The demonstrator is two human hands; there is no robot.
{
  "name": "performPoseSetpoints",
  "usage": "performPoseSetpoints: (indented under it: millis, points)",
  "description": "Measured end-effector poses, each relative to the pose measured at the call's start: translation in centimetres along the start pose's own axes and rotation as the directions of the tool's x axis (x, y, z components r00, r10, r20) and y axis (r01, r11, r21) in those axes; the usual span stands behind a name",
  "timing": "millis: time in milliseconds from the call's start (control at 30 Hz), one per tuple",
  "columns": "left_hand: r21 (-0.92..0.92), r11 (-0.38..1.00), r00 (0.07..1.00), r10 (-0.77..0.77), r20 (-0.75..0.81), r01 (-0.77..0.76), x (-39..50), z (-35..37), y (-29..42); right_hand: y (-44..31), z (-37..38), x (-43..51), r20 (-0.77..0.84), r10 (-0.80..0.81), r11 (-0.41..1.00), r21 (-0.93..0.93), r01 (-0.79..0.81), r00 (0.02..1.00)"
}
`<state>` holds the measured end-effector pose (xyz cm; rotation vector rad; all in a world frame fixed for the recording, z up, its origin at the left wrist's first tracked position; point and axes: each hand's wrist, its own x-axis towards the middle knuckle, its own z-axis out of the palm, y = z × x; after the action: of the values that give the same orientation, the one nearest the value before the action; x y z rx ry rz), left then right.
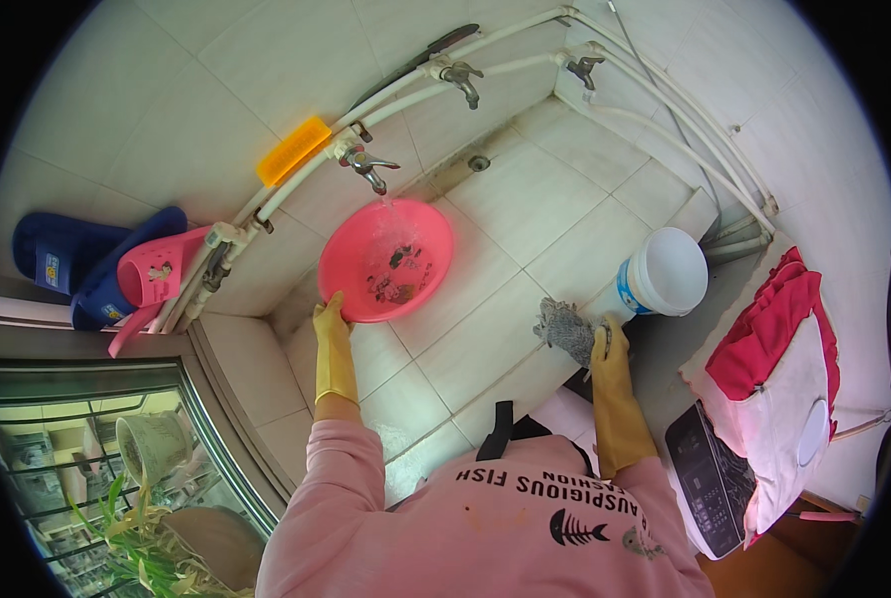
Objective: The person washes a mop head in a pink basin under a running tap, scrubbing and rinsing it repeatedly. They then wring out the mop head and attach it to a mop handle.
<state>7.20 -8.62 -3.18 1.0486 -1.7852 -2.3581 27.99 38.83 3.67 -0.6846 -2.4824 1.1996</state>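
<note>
Both hands wear yellow rubber gloves. My left hand [334, 314] grips the near rim of a pink plastic basin [434, 280], which is tilted under a metal tap [370, 170]. Water runs from this tap into the basin, whose inside bears printed figures. At the right, my right hand [611, 347] is closed on a grey cloth [565, 329], held over the near edge of the tiled basin floor [490, 314]. Just beyond the right hand stands a white plastic bucket [673, 269] with a blue label.
An orange brush [294, 152] rests on the wall pipes. Two more taps [462, 81] [584, 71] project over the tiles, near a drain [478, 163]. Blue slippers [56, 250] and a pink slipper [153, 273] hang at left. A washing machine [707, 478] under a red-and-white cover stands right.
</note>
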Motion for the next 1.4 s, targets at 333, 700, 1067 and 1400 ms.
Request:
performPoseSetpoints:
  millis: [333, 700, 1067, 1400]
  points:
    - [0.399, 0.884, 0.963, 0.271, -0.009, -0.245, -11.7, -12.9, 15.9, 0.7, 0.3, 0.7, 0.054, 0.026, 1.0, 0.016, -0.027, 0.998]
    - [0.928, 0.371, 0.995, 0.097, 0.005, -0.041, -24.3, 0.2, 19.6, 0.4, 0.3, 0.7, 0.064, 0.038, 0.999, -0.04, -0.035, 0.997]
    - [0.955, 0.295, 1.0, 0.028, 0.012, -0.02, -24.4, 4.1, 21.1, 1.0, 1.2, 0.8, -0.087, -0.103, 0.994, 0.024, 0.105, 0.991]
    - [0.492, 0.852, 0.979, 0.102, 0.176, -0.177, -16.3, 0.9, 19.6, 0.8, 1.0, 0.7, -0.021, -0.066, 0.996, 0.053, 0.067, 0.998]
